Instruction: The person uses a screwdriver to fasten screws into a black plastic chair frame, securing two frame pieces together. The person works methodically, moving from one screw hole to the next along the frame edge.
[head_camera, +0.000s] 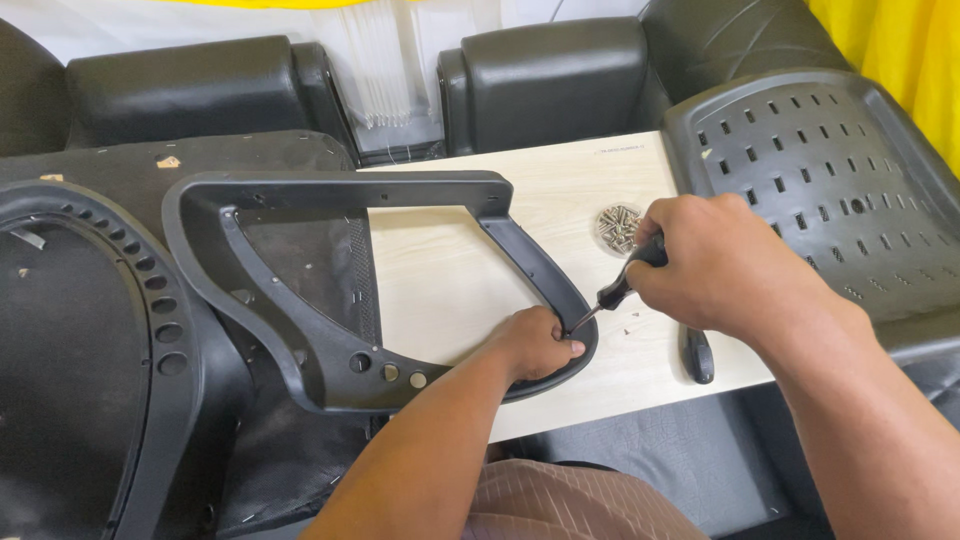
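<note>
A black plastic chair armrest frame lies across a light wooden tabletop and a black seat base. My left hand grips the frame's lower right corner. My right hand is closed on a black-handled screwdriver, whose metal tip touches the frame right beside my left fingers. Three round screw holes show on the frame's lower bar.
A small pile of silver screws sits on the tabletop behind the screwdriver. A second black tool handle lies near the front edge. A perforated black chair shell rests at right, a round chair part at left, black sofas behind.
</note>
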